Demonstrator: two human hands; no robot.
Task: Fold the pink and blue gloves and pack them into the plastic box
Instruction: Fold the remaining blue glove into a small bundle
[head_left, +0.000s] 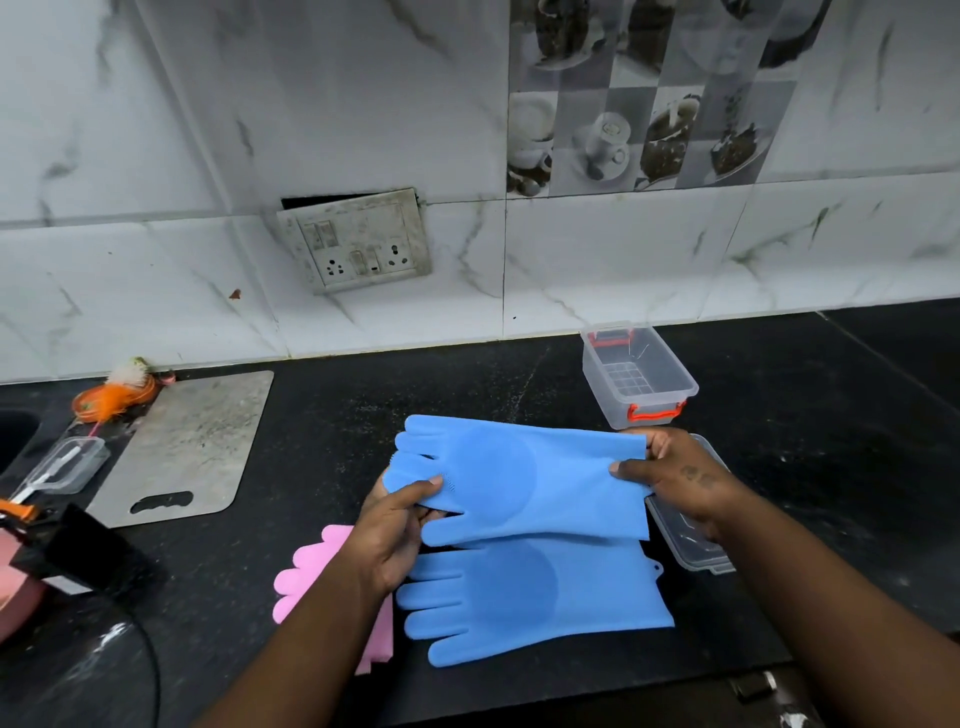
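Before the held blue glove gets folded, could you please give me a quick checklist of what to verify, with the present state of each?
1. Left hand grips the finger end of the held blue glove: ok.
2. Right hand grips its cuff end: ok.
3. Glove spread flat between the hands: ok.
4. Plastic box open and empty: ok.
5. Second blue glove flat on the counter: ok.
6. Pink glove unfolded: cannot tell, the left arm hides most of it.
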